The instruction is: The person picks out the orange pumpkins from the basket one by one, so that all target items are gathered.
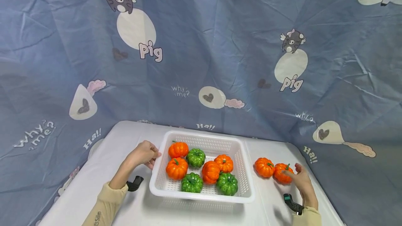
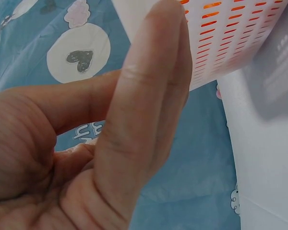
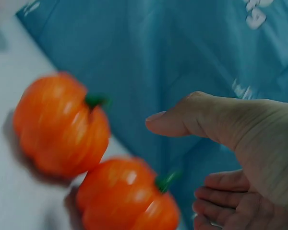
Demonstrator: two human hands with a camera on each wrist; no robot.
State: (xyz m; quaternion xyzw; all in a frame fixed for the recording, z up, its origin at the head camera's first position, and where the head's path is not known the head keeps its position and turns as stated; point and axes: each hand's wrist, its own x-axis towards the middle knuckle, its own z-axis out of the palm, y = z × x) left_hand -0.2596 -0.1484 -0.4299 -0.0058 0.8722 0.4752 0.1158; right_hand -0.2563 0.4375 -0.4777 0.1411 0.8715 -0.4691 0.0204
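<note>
A white perforated plastic basket [image 1: 201,198] holds several small orange pumpkins [image 1: 177,168] and three green ones [image 1: 192,183]. At its left rim is my left hand [image 1: 145,154], pinching the edge with fingers along the outer wall; in the left wrist view the thumb tip hides behind the fingers [image 2: 139,91]. To the right of the basket, two more orange pumpkins [image 1: 264,167] sit side by side on the table. Beside the rightmost pumpkin [image 3: 127,196], my right hand [image 1: 303,180] hovers with thumb [image 3: 182,117] and fingers apart, holding nothing.
A white cloth covers the table [image 1: 132,205]. Behind it and at both sides hangs a blue printed curtain [image 1: 188,44]. Each wrist wears a black band, the left one [image 1: 135,183] near the basket's left side, the right one [image 1: 292,204] below the loose pumpkins.
</note>
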